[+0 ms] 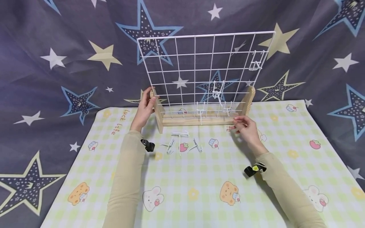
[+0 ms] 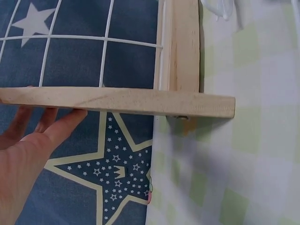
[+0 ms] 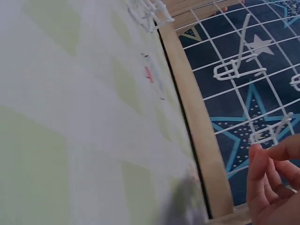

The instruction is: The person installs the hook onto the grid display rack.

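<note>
A white wire grid [image 1: 195,60] leans back in a wooden stand with a base bar [image 1: 196,121]. My left hand [image 1: 144,107] grips the stand's left side board [image 1: 158,115]; in the left wrist view its fingers [image 2: 65,124] lie against the board's outer face. My right hand [image 1: 246,129] is at the right end of the base bar, with thumb and forefinger tips together. They pinch at a white wire hook [image 3: 263,135] low on the grid, its front end hidden by the fingers. Other hooks hang in the middle [image 1: 217,94], bottom [image 1: 200,111] and upper right [image 1: 255,65].
Three loose white hooks, one a T-shaped hook [image 1: 180,135], lie on the checked tablecloth [image 1: 182,177] before the stand. The right side board [image 1: 248,99] stands beside my right hand. Behind everything hangs a dark star-patterned cloth [image 1: 85,38].
</note>
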Motion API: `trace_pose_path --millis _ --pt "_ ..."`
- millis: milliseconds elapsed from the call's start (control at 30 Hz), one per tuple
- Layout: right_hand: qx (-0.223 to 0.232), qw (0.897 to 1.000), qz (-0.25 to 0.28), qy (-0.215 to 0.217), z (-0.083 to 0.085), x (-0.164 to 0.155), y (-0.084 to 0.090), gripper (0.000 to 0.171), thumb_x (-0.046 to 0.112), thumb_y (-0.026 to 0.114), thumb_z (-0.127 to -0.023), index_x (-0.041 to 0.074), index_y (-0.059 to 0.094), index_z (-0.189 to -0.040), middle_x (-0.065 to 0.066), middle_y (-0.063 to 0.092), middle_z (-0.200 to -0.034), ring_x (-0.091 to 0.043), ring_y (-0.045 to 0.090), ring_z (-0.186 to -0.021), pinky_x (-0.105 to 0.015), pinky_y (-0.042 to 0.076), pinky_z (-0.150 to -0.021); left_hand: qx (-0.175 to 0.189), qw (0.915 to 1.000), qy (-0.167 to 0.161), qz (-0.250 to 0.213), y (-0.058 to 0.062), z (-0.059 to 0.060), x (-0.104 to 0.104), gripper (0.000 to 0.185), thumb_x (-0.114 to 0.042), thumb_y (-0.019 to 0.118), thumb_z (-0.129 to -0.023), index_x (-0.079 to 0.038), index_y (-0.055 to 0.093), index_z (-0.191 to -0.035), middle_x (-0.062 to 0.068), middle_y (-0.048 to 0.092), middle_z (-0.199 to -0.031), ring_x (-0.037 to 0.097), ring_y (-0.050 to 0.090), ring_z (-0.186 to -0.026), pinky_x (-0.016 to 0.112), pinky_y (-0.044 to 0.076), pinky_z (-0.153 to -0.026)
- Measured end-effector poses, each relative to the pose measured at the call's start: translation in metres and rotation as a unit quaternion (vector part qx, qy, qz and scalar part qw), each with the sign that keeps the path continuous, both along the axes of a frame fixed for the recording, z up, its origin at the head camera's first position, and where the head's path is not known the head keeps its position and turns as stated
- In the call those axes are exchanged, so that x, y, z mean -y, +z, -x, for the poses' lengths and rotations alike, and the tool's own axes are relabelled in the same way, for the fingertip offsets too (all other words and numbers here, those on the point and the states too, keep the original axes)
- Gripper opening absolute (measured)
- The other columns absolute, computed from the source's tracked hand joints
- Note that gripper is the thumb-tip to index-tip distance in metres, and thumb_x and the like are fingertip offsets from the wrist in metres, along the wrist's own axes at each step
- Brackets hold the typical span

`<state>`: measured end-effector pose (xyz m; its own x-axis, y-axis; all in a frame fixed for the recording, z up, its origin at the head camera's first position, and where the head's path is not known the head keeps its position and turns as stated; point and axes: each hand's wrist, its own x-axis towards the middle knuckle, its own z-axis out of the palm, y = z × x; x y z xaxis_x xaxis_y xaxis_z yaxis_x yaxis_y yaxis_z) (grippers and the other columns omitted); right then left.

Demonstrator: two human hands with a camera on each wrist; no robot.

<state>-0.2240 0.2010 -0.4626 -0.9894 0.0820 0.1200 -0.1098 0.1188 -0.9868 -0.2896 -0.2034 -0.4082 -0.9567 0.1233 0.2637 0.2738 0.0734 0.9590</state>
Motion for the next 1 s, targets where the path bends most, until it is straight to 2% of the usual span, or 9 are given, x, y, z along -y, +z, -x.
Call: trace_pose_path --millis 133,233,333,533,700,833,1000 --pt "-0.019 1.0 0.005 0.007 -0.003 -0.005 0.009 0.022 -0.007 0.054 -0.092 -0.015 0.055 -0.112 -0.007 0.066 -0.091 -0.008 0.065 -0.069 -0.022 0.053 -0.057 0.006 0.9999 0.004 -0.015 -0.001 -0.002 0.001 0.048 -0.022 0.039 -0.105 -0.017 0.027 -0.151 0.03 0.039 -0.138 0.045 0.039 -0.127 0.062 0.04 -0.096" --pt "-0.027 1.0 0.002 0.009 -0.005 -0.008 0.017 0.022 -0.009 0.052 -0.092 -0.015 0.055 -0.112 0.0 0.065 -0.087 -0.006 0.064 -0.068 -0.021 0.053 -0.056 0.018 0.9996 0.016 -0.016 -0.002 -0.005 0.002 0.049 -0.022 0.039 -0.105 -0.019 0.025 -0.152 0.029 0.038 -0.139 0.042 0.039 -0.128 0.061 0.039 -0.098" --pt "-0.036 0.999 -0.004 0.004 -0.006 -0.013 0.025 0.022 -0.008 0.052 -0.092 -0.015 0.055 -0.112 0.001 0.064 -0.087 -0.007 0.064 -0.068 -0.02 0.052 -0.055 0.027 0.9992 0.026 -0.011 -0.002 -0.009 0.002 0.051 -0.024 0.04 -0.105 -0.021 0.024 -0.153 0.027 0.038 -0.139 0.037 0.041 -0.126 0.06 0.039 -0.099" --pt "-0.064 0.997 -0.031 -0.02 -0.007 -0.025 0.045 0.021 -0.006 0.054 -0.093 -0.014 0.055 -0.112 0.002 0.063 -0.09 -0.008 0.064 -0.07 -0.018 0.052 -0.054 0.011 0.9992 0.037 -0.006 0.004 -0.013 0.0 0.051 -0.024 0.044 -0.104 -0.021 0.028 -0.153 0.019 0.041 -0.133 0.026 0.047 -0.115 0.053 0.042 -0.099" --pt "-0.089 0.993 -0.063 -0.045 -0.004 -0.034 0.057 0.02 -0.006 0.053 -0.093 -0.014 0.056 -0.111 0.003 0.061 -0.09 -0.004 0.061 -0.073 -0.017 0.052 -0.055 0.001 0.9989 0.047 0.01 0.014 -0.023 -0.004 0.051 -0.015 0.045 -0.104 -0.013 0.028 -0.152 0.019 0.041 -0.137 0.016 0.048 -0.107 0.041 0.045 -0.092" --pt "-0.105 0.991 -0.071 -0.05 -0.001 -0.037 0.06 0.022 -0.007 0.05 -0.092 -0.015 0.055 -0.111 0.0 0.059 -0.093 -0.004 0.059 -0.079 -0.016 0.053 -0.059 -0.005 0.9981 0.056 0.027 0.02 -0.035 -0.005 0.052 -0.009 0.044 -0.103 -0.006 0.024 -0.151 0.024 0.037 -0.143 0.022 0.048 -0.113 0.036 0.043 -0.087" --pt "-0.124 0.988 -0.081 -0.045 0.001 -0.036 0.066 0.023 -0.008 0.049 -0.092 -0.015 0.053 -0.113 -0.012 0.059 -0.103 -0.008 0.057 -0.092 -0.016 0.052 -0.069 0.009 0.9966 0.061 0.055 0.014 -0.043 -0.001 0.052 -0.01 0.043 -0.104 -0.005 0.023 -0.152 0.024 0.033 -0.146 0.036 0.042 -0.126 0.043 0.04 -0.095"
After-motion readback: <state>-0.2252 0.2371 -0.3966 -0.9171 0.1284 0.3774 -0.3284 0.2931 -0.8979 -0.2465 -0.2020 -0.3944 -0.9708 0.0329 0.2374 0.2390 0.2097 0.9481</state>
